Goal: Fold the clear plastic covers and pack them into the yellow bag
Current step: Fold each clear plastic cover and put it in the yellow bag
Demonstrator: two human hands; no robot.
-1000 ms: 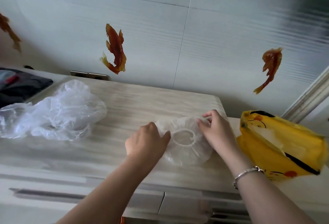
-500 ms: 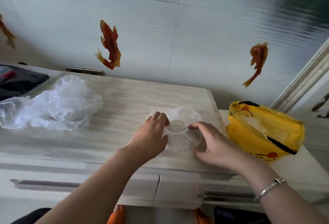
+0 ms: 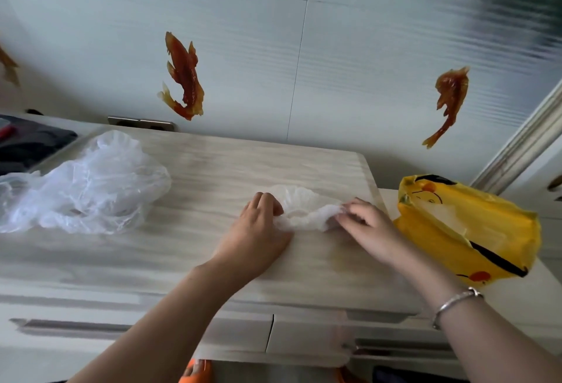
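Both hands, left hand and right hand, pinch the clear elasticated cover in curled fingers; its rim halves should meet squarely before creasing on the desk.

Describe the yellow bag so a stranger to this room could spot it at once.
Start at the pale wood-grain table under the fish stickers. Just past its right edge lies the yellow bag, mouth open. Its bright yellow and black cartoon print set it apart from the clear plastic nearby.
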